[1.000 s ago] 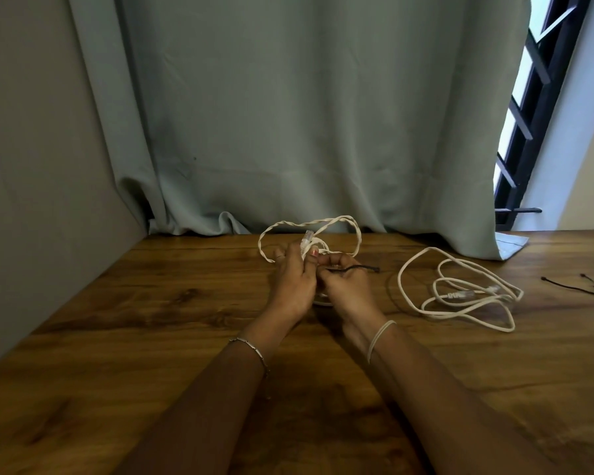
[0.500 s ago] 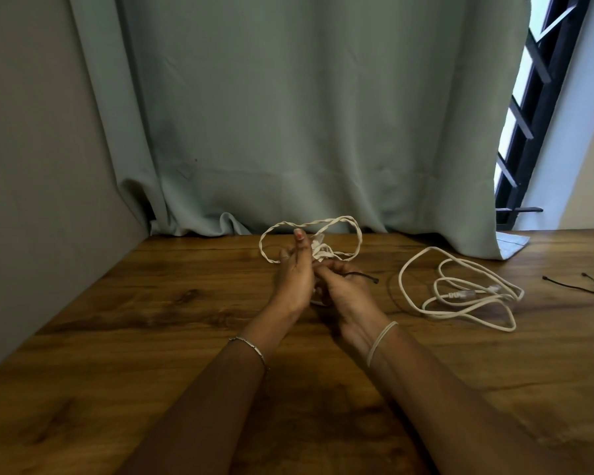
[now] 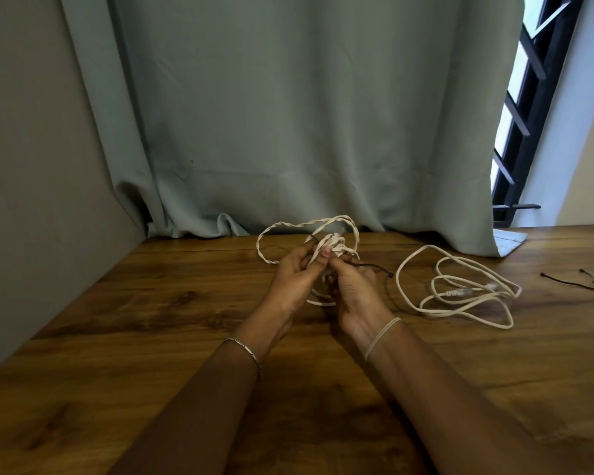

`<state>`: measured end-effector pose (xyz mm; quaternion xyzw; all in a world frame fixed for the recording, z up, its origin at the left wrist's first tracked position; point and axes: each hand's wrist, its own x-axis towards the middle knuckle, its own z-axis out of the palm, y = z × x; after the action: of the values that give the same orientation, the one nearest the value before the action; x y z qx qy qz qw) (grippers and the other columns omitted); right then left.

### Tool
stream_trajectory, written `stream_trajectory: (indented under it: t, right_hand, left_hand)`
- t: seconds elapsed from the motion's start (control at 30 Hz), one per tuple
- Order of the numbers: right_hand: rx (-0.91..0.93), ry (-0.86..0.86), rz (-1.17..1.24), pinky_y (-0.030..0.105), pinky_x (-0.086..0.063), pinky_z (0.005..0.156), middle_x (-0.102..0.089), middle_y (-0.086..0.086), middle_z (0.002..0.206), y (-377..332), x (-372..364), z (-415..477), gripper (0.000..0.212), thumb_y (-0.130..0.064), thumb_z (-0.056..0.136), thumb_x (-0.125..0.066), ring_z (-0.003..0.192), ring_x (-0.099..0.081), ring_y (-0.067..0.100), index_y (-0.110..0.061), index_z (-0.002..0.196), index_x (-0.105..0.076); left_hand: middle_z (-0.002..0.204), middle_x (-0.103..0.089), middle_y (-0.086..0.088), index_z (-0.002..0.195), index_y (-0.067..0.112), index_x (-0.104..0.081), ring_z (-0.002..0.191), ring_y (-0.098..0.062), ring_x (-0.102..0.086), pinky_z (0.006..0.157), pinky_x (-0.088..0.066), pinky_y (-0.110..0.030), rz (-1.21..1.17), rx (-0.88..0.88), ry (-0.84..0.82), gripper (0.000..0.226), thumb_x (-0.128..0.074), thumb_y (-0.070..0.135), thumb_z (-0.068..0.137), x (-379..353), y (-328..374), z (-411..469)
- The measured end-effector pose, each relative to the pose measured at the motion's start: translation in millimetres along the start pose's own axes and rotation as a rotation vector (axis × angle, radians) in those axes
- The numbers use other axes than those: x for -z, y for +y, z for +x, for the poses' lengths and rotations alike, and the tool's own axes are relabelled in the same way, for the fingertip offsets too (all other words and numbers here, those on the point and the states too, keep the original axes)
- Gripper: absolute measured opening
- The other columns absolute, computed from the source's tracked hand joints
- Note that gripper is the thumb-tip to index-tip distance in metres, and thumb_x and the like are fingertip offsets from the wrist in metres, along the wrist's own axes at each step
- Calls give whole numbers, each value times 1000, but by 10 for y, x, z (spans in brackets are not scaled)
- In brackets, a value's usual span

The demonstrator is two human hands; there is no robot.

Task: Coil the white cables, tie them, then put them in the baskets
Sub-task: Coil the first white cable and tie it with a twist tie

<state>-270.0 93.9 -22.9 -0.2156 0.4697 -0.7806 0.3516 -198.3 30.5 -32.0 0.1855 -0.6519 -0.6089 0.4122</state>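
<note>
A twisted white cable (image 3: 275, 228) is bunched in loops between both hands, just above the wooden table (image 3: 151, 303). My left hand (image 3: 294, 279) grips the gathered loops. My right hand (image 3: 355, 289) pinches a thin black tie (image 3: 378, 268), whose free end sticks out to the right. A second white cable (image 3: 460, 289) lies loose on the table to the right, apart from both hands. No basket is in view.
Two more black ties (image 3: 583, 286) lie near the table's right edge. A grey-green curtain (image 3: 288, 114) hangs along the back edge, and a wall stands at the left. A barred window (image 3: 525, 114) is at the upper right.
The left hand's raised finger has curled back onto the bundle. The black tie's end has swung a little further out to the right. The loose cable has not moved.
</note>
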Motion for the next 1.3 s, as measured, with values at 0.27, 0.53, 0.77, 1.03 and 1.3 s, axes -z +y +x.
stream_trajectory:
  t: [0.27, 0.53, 0.77, 1.03, 1.3]
  right_hand:
    - [-23, -145, -12, 22, -53, 54, -72, 2, 69, -40, 9, 9, 5, -11, 87, -66, 59, -67, 10, -7, 87, -69]
    - [-48, -261, -107, 22, -48, 57, -66, 3, 68, -63, 46, 23, 14, -5, 95, -53, 61, -61, 12, -3, 89, -66]
    - [-104, -322, -77, 22, -50, 69, -65, 6, 80, -81, 38, 24, 24, 4, 97, -41, 71, -58, 12, -3, 92, -64]
    - [-205, -342, 92, 27, -55, 69, -67, 11, 81, -161, 82, -11, 28, 9, 88, -35, 71, -66, 17, 2, 88, -62]
    - [-160, -384, 15, 22, -56, 67, -70, 8, 91, -130, 40, -14, 28, -12, 101, -40, 80, -67, 14, 0, 113, -61]
  left_hand:
    - [117, -69, -11, 124, 10, -62, 113, -26, -64, 104, -46, -44, -111, 15, 71, 31, -59, 15, 93, 71, -28, 48]
    - [100, -74, -5, 111, 8, -71, 99, -23, -68, 90, -54, -40, 129, -104, 204, 22, -60, 17, 94, 31, -56, 24]
    - [95, -73, 2, 111, 18, -72, 89, -12, -68, 79, -56, -36, 431, -243, 275, 22, -58, 25, 95, 87, -48, 20]
    - [111, -71, 2, 124, 23, -65, 101, -11, -65, 86, -55, -33, 664, -290, 215, 35, -66, 27, 90, 84, -22, -16]
    - [110, -69, -1, 132, 27, -57, 98, -13, -65, 84, -54, -31, 783, -324, 179, 40, -59, 22, 93, 128, -8, -31]
